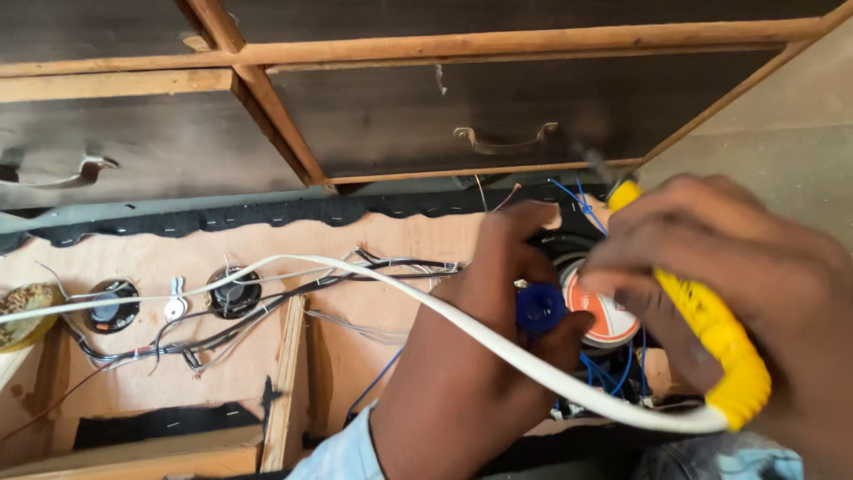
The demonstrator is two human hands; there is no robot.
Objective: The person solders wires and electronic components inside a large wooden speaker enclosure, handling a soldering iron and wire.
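I have my right hand [755,276] at the right of the frame, its grip wrapped tight around a yellow-handled soldering iron [711,329]. The iron's long axis runs from lower right up to upper left, tip end toward the dark drawers; the tip itself is blurred. My left hand [480,347] comes up from the bottom centre, grip closed on a small blue knob-like piece [539,307]; what it is I cannot tell. That piece sits just left of the big speaker [604,311], which lies between both hands. One white cord [355,267] sweeps across the left wrist. Count: one large speaker, two small speakers [233,292] at left, two drawer handles [506,140].
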